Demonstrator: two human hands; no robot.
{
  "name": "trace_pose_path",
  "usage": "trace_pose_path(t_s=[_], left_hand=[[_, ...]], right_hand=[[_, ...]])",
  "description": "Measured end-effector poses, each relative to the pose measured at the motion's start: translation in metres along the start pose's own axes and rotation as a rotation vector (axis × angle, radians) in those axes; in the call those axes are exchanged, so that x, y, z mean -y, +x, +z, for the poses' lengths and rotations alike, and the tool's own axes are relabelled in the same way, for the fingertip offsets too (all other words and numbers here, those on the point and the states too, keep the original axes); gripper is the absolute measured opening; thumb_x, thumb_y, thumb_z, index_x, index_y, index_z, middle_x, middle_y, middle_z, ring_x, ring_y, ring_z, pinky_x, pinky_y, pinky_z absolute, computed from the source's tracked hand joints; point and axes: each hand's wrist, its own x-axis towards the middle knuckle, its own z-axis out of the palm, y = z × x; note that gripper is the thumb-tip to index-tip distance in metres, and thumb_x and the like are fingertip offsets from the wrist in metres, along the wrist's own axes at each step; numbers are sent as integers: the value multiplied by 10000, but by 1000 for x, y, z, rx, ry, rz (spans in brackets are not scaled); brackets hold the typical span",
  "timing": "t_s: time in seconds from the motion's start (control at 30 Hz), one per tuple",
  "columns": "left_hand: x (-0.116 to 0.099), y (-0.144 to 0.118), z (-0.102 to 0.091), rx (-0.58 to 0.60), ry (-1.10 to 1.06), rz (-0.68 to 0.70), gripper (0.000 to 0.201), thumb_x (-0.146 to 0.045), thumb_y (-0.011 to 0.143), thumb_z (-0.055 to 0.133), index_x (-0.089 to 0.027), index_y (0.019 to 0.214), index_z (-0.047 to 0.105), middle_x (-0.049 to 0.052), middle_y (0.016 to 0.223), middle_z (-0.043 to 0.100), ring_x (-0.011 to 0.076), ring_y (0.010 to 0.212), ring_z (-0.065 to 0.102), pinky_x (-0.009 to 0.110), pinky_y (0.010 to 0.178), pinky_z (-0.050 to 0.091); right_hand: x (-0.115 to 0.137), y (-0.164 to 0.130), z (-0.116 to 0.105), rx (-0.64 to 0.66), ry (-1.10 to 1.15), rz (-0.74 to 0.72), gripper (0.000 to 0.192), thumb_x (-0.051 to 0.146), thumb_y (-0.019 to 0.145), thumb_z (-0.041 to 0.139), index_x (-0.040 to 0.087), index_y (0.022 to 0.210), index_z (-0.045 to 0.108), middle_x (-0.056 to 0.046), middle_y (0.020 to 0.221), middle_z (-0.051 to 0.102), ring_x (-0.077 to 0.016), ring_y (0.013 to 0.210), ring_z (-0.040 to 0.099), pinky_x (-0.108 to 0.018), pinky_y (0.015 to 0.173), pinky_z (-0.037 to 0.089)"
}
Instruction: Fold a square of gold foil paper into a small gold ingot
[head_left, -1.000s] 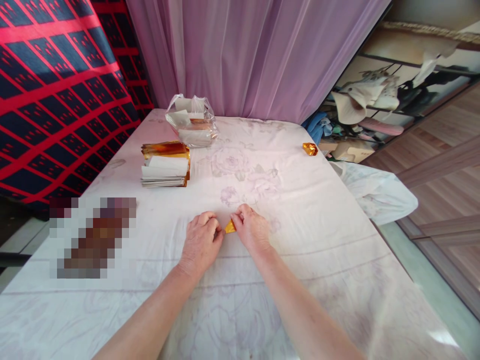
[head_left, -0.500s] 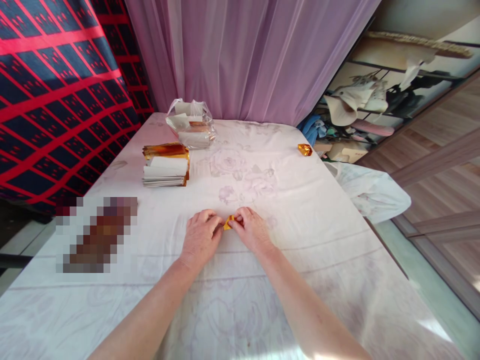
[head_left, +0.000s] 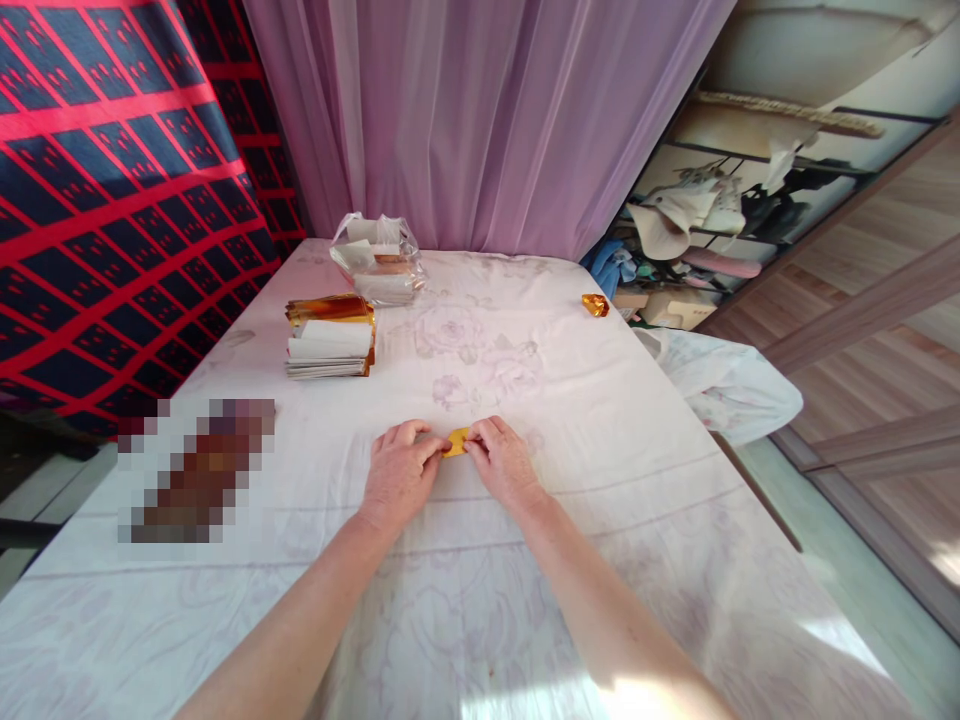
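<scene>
Drawn a little nearer each other than a second ago, with less gold showing between them. Head view: left hand (head_left: 399, 475) and right hand (head_left: 501, 466) curled down on the white floral cloth (head_left: 600, 420), fingertips (head_left: 435, 450) pinched shut on a small gold foil paper (head_left: 455, 441) pressed flat between them, likely to set a crease. Beyond the fingertips to the left, a stack of gold and white sheets (head_left: 330, 336) and a clear bag (head_left: 379, 258); well beyond to the right, a folded gold piece (head_left: 595, 305).

I sit in a home: lilac curtain (head_left: 480, 120), flowered sheet on my worktop (head_left: 600, 420), cluttered shelves (head_left: 697, 230) beside.
</scene>
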Motion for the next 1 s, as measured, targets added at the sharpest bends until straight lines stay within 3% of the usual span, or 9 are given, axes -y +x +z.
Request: trace_pose_path(t_s=[0.3, 0.53, 0.77, 0.87, 1.0], left_hand=[[0, 0, -1, 7, 94, 68, 346, -180, 903, 509, -341, 1120, 726, 84, 1213, 614, 280, 1094, 572, 474, 901, 454], [-4, 1, -2, -13, 235, 143, 372, -150, 900, 479, -288, 1155, 712, 117, 1444, 519, 349, 1323, 470, 580, 1009, 401], [-16, -10, -4, 66, 139, 295, 296, -269, 976, 451, -277, 1154, 688, 27, 1287, 673, 284, 1337, 480, 586, 1129, 278], [-23, -18, -2, 103, 105, 376, 305, -312, 976, 476, -259, 1215, 658, 32, 1239, 696, 264, 1323, 495, 573, 1165, 223], [-29, -16, 1, 106, 89, 378, 290, -321, 964, 506, -252, 1199, 661, 35, 1181, 709, 241, 1221, 564, 548, 1175, 218]], right_hand=[[-6, -13, -12, -52, -155, 118, 192, 119, 909, 490, 184, 968, 660, -75, 980, 656, -205, 888, 590, -316, 812, 443], [7, -38, -12, -55, -286, -12, 341, 176, 939, 474, 190, 1237, 640, -111, 1164, 649, -247, 1030, 564, -380, 904, 449], [-2, -31, -21, 10, -295, -55, 328, 206, 955, 470, 206, 1227, 652, -102, 1250, 639, -249, 1067, 570, -401, 900, 462], [-13, -28, -26, 30, -252, -134, 331, 194, 962, 455, 211, 1229, 651, -86, 1270, 641, -237, 1097, 560, -398, 931, 452], [-22, -26, -29, 36, -202, -205, 358, 160, 961, 432, 218, 1235, 654, -77, 1282, 641, -223, 1120, 550, -376, 953, 442]])
